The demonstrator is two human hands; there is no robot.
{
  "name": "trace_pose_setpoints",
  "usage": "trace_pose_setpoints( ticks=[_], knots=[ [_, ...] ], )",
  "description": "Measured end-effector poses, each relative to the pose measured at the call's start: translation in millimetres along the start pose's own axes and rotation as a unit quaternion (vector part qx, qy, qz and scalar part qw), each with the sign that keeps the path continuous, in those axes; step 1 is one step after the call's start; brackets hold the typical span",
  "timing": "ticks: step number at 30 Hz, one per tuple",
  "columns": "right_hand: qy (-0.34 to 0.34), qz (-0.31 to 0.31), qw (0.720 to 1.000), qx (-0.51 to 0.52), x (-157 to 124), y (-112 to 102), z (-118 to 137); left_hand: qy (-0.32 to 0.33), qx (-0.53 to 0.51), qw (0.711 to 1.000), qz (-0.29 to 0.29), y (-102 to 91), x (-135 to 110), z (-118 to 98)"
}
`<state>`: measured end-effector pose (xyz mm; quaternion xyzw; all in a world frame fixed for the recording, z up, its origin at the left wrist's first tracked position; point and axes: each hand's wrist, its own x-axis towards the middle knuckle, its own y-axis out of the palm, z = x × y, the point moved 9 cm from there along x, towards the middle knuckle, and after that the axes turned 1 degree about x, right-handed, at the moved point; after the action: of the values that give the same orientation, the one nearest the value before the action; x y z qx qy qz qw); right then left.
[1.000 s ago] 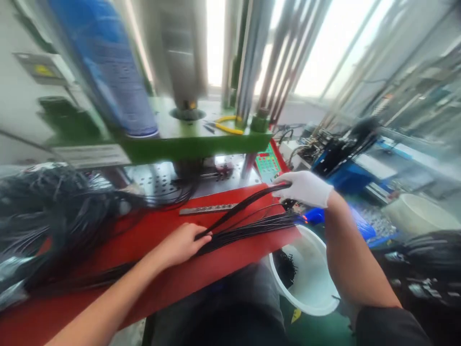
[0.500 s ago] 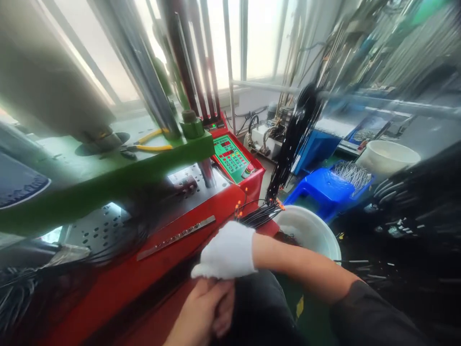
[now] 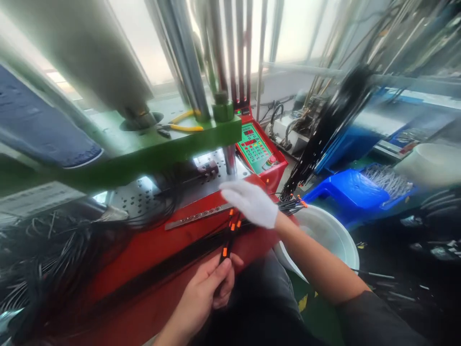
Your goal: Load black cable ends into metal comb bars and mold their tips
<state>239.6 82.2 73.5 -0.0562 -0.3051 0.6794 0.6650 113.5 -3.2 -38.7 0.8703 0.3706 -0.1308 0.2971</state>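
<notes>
My bare left hand [image 3: 212, 283] pinches a small bunch of black cables [image 3: 224, 256] with orange tips between thumb and fingers, in front of the red machine bench [image 3: 187, 233]. Several orange tips stand up above that grip. My right hand [image 3: 250, 203], in a white glove, hovers just beyond them with its fingers stretched out flat, and I see nothing held in it. Its fingertips reach toward the perforated metal plate [image 3: 212, 185]. A metal strip with holes [image 3: 198, 217] lies on the bench, left of the glove. More black cables run along the bench's front.
Pliers with yellow handles [image 3: 185, 128] lie on the green press plate [image 3: 201, 144]. Behind the glove stands a red control box [image 3: 275, 174]. A white bucket [image 3: 351, 240] and a blue stool [image 3: 349, 192] are on the right. Dark cables [image 3: 72, 259] heap at left.
My right hand has moved up and away from my left hand, its fingers straightening. The cables' orange tips at my left hand now show. The view has shifted left.
</notes>
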Motion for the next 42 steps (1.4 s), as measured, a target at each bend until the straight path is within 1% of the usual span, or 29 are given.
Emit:
trace_pose_setpoints(
  ticks=[1, 2, 3, 5, 6, 7, 9, 10, 11, 13, 14, 15, 17, 18, 19, 20, 22, 24, 25, 28, 31, 33, 35, 37, 40, 42],
  knots=[
    [0.019, -0.006, 0.998, 0.064, 1, -3, -6, 0.005, -0.002, 1.000, 0.005, 0.1, 0, -3],
    [0.027, 0.024, 0.992, 0.118, 1, 4, -8, 0.010, -0.004, 1.000, 0.009, -0.2, 0, -6],
    [0.029, 0.077, 0.984, 0.157, -2, 16, -6, 0.016, -0.009, 1.000, 0.009, -1.0, 1, -9],
    [0.025, 0.186, 0.964, 0.189, -13, 47, 5, 0.035, -0.023, 0.999, -0.001, -4.1, 2, -13],
    [0.026, 0.214, 0.957, 0.196, -19, 59, 9, 0.046, -0.028, 0.999, -0.008, -5.9, 3, -16],
    [0.031, 0.218, 0.953, 0.209, -22, 67, 12, 0.057, -0.032, 0.998, -0.014, -7.5, 3, -18],
    [0.051, 0.181, 0.948, 0.256, -24, 72, 14, 0.073, -0.036, 0.996, -0.018, -9.5, 4, -22],
    [0.058, 0.172, 0.944, 0.276, -24, 74, 15, 0.079, -0.039, 0.996, -0.018, -10.2, 4, -23],
    [0.059, 0.181, 0.939, 0.288, -24, 76, 17, 0.083, -0.044, 0.995, -0.017, -11.2, 4, -24],
    [0.050, 0.223, 0.929, 0.290, -25, 81, 23, 0.093, -0.055, 0.994, -0.018, -13.6, 4, -26],
    [0.051, 0.232, 0.927, 0.289, -25, 82, 24, 0.101, -0.061, 0.993, -0.023, -16.0, 3, -29],
    [0.062, 0.226, 0.927, 0.293, -24, 81, 22, 0.114, -0.071, 0.990, -0.033, -19.8, 2, -33],
    [0.109, 0.190, 0.924, 0.315, -26, 82, 13, 0.150, -0.103, 0.981, -0.066, -30.8, -1, -46],
    [0.132, 0.181, 0.918, 0.326, -30, 87, 10, 0.174, -0.125, 0.973, -0.086, -37.6, -4, -54],
    [0.153, 0.186, 0.914, 0.328, -37, 95, 7, 0.199, -0.147, 0.964, -0.102, -44.1, -6, -63],
    [0.172, 0.200, 0.911, 0.315, -45, 104, 5, 0.221, -0.167, 0.955, -0.110, -49.2, -8, -72],
    [0.215, 0.243, 0.911, 0.255, -63, 125, -1, 0.248, -0.193, 0.943, -0.113, -55.2, -11, -86],
    [0.259, 0.269, 0.907, 0.193, -77, 137, -7, 0.255, -0.198, 0.940, -0.112, -57.0, -11, -93],
    [0.271, 0.273, 0.905, 0.180, -81, 141, -8, 0.256, -0.194, 0.940, -0.113, -56.9, -11, -95],
    [0.275, 0.259, 0.908, 0.183, -79, 141, -5, 0.257, -0.148, 0.947, -0.122, -54.3, -13, -95],
    [0.288, 0.227, 0.914, 0.177, -73, 135, -7, 0.246, -0.012, 0.955, -0.164, -54.3, -20, -91],
    [0.297, 0.203, 0.918, 0.169, -70, 131, -9, 0.229, 0.088, 0.948, -0.203, -57.0, -25, -87],
    [0.293, 0.187, 0.923, 0.162, -68, 129, -8, 0.218, 0.139, 0.939, -0.227, -59.9, -29, -84],
    [0.282, 0.174, 0.930, 0.158, -67, 128, -7, 0.217, 0.128, 0.941, -0.228, -61.7, -30, -80],
    [0.261, 0.168, 0.935, 0.169, -68, 127, -5, 0.219, 0.047, 0.954, -0.198, -61.4, -26, -75],
    [0.255, 0.177, 0.933, 0.181, -69, 127, -5, 0.223, 0.023, 0.957, -0.185, -59.9, -25, -76]
  ],
)
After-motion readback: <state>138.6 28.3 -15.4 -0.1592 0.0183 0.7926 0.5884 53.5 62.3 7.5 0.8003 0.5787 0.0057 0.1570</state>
